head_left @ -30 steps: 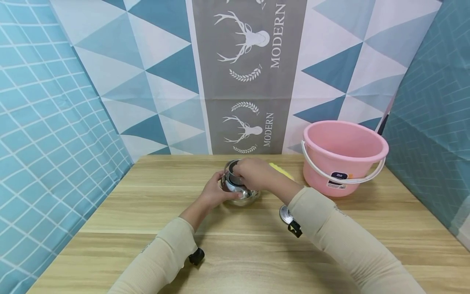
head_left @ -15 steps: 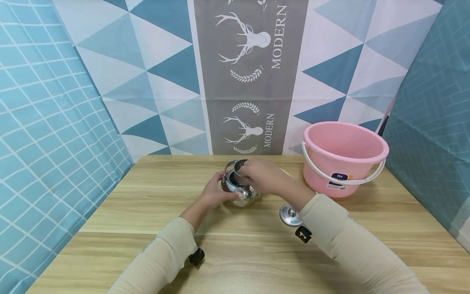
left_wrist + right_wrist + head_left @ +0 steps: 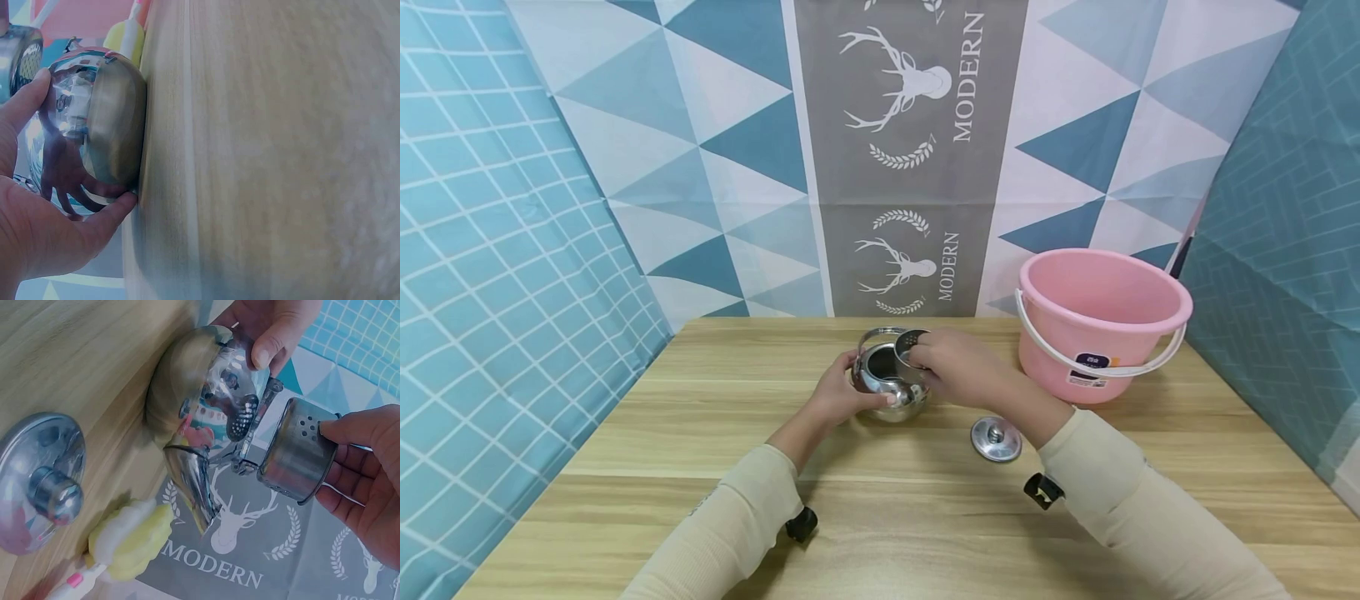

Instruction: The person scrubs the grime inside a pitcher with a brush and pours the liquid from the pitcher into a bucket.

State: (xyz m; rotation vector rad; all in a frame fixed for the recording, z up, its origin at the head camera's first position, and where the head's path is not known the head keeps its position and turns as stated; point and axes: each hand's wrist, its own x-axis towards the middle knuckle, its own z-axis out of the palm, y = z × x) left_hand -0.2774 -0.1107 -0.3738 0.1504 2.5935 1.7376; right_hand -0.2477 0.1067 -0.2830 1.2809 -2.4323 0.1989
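Observation:
A shiny metal teapot (image 3: 891,406) stands upright on the table, its mouth uncovered and its hoop handle raised. My left hand (image 3: 835,395) grips the pot's side, thumb across the front of the belly. In the right wrist view, my right hand (image 3: 369,475) pinches a metal tea strainer (image 3: 297,447) by its rim, with small holes showing in its wall and base. That strainer is out of the pot, just beside the mouth. The pot's spout (image 3: 192,481) points away from the left hand. A round metal lid (image 3: 996,440) with a knob lies below my right forearm.
A pink bucket (image 3: 1105,333) with a white handle stands at the back right. In the right wrist view, a yellow-and-white sponge brush (image 3: 134,540) lies between the lid and the pot; the right arm hides it in the head view. Patterned cloth (image 3: 902,167) backs the table.
My right hand has lifted the strainer up out of the teapot's mouth and moved it right. The lid has come into full view. My left hand stays on the pot.

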